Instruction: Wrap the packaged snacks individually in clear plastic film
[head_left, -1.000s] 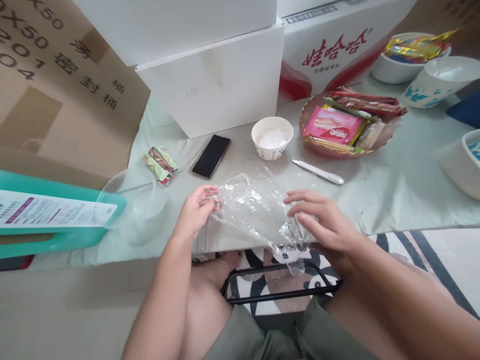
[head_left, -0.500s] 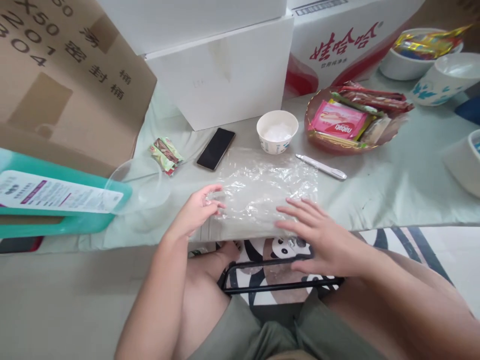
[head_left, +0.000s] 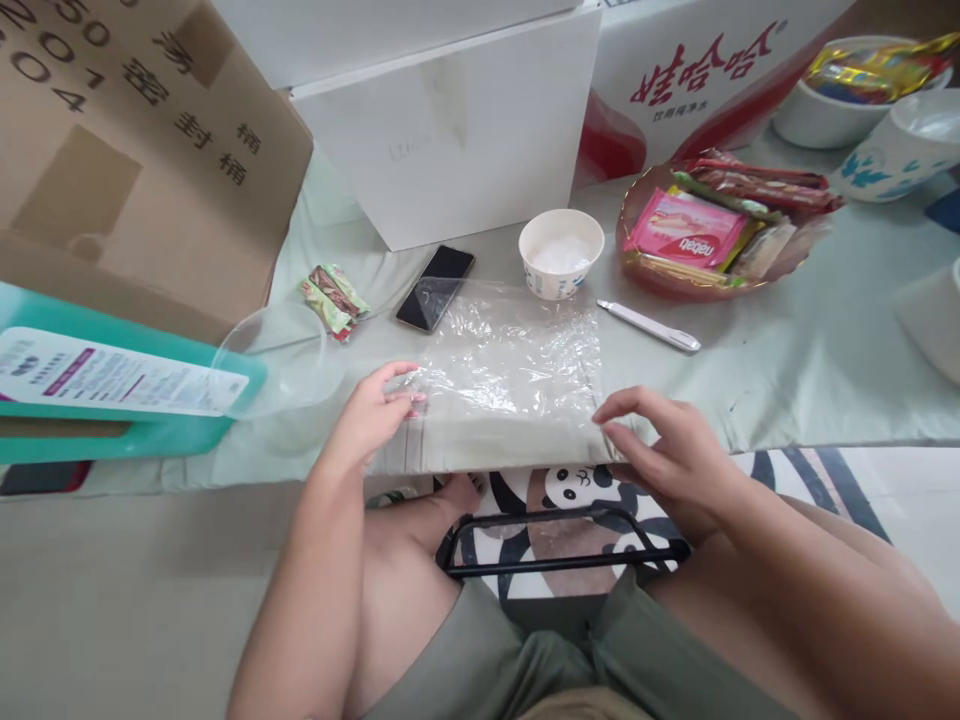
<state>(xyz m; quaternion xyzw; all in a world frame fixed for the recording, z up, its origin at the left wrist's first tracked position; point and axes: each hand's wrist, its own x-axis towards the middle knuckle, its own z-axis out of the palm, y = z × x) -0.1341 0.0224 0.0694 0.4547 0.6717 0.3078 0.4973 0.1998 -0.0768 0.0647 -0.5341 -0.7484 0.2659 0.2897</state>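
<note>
A crinkled clear plastic bag (head_left: 510, 350) lies flat near the front edge of the table, its far left corner over a black phone (head_left: 435, 288). At its left edge, my left hand (head_left: 379, 405) pinches the film between thumb and fingers. My right hand (head_left: 664, 435) has thumb and forefinger closed on the near right corner. Just beyond the bag stands a white paper bowl (head_left: 561, 255) with whitish, translucent contents. To the right of the bag rests a slim white utility knife (head_left: 649, 326).
Wrapped snacks fill a gold-rimmed bowl (head_left: 637, 260) at the right. Two wrapped snacks (head_left: 334, 300) and a clear plastic tub (head_left: 281, 365) are on the left, beside a green container (head_left: 45, 430). Cartons (head_left: 465, 150) line the back; paper tubs (head_left: 900, 150) stand far right.
My right hand has gone from spread fingers above the bag to a pinch at its corner. The bag is spread flatter and its far left corner now overlaps the phone.
</note>
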